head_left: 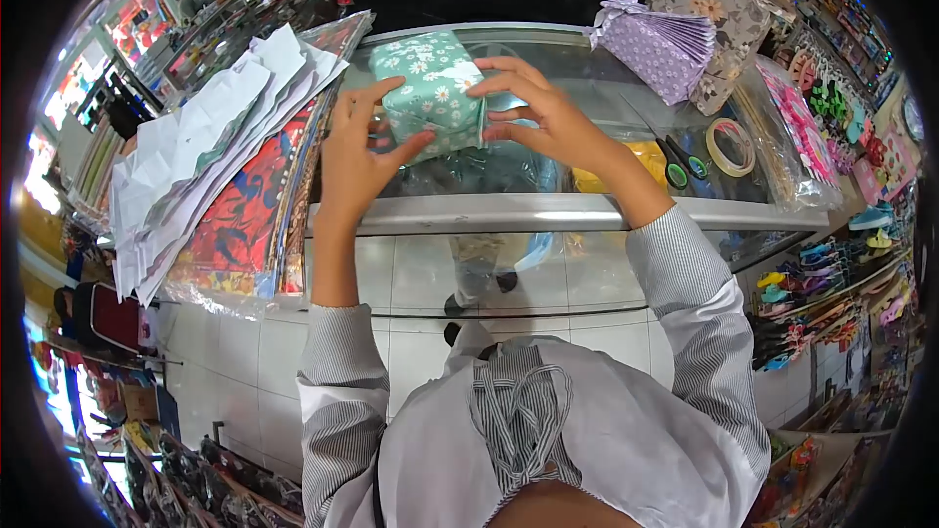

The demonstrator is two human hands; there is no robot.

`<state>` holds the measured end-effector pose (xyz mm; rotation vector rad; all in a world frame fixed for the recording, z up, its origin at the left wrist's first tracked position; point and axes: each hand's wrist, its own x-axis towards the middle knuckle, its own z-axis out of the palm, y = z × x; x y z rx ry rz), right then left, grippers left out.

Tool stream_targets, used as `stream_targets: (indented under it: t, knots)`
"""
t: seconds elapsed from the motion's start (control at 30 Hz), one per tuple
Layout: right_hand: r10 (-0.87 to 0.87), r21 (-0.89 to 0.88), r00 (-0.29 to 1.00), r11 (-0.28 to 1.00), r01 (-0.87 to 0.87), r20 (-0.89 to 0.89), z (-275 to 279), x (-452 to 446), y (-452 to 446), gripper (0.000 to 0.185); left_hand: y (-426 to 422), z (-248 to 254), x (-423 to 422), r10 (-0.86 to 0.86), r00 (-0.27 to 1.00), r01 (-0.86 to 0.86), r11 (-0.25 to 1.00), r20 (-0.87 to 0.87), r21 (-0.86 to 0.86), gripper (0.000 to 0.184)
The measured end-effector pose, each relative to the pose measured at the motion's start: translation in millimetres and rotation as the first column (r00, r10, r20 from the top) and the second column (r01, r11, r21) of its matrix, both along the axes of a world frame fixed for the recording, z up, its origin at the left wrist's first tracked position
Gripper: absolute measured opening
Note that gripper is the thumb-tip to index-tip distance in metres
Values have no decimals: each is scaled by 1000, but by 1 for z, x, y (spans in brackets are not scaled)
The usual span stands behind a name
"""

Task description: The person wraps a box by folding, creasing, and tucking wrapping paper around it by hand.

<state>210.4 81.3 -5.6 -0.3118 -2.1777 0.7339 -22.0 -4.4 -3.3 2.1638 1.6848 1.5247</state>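
Note:
A box wrapped in green daisy-print paper (427, 88) rests over the glass counter, tilted slightly. My left hand (364, 147) grips its left side, thumb at the lower front and fingers bent along the edge. On the other side, my right hand (548, 117) has its fingers and thumb on the right end, where a paper edge sticks out. The underside of the box is hidden. To the right of my right wrist lie scissors (682, 162) with black and green handles, close to a roll of tape (730, 147).
Stacked white paper sheets (201, 152) and patterned wrapping paper (259, 205) cover the counter's left end. At the back right stand a purple pleated package (657, 47) and a floral package (729, 15). A metal rail (469, 214) edges the glass counter; hanging goods crowd the right.

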Motion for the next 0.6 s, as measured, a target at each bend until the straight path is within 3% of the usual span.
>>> stream_targets:
  t: [0.1, 0.2, 0.43, 0.6]
  knots:
    - [-39, 95, 999, 995, 38, 9, -4, -5, 2, 30, 1, -6, 10, 11, 995, -8, 999, 99, -38, 58]
    - [-205, 234, 978, 950, 209, -41, -8, -12, 3, 30, 3, -5, 20, -4, 993, 10, 998, 120, -55, 58]
    - [-319, 403, 934, 842, 358, -162, -17, -8, 15, 34, 10, -7, 38, 37, 998, -36, 999, 52, -26, 60]
    - [-319, 195, 930, 915, 352, -183, -14, -10, 15, 53, 17, -9, 41, 42, 999, -42, 999, 8, 9, 59]
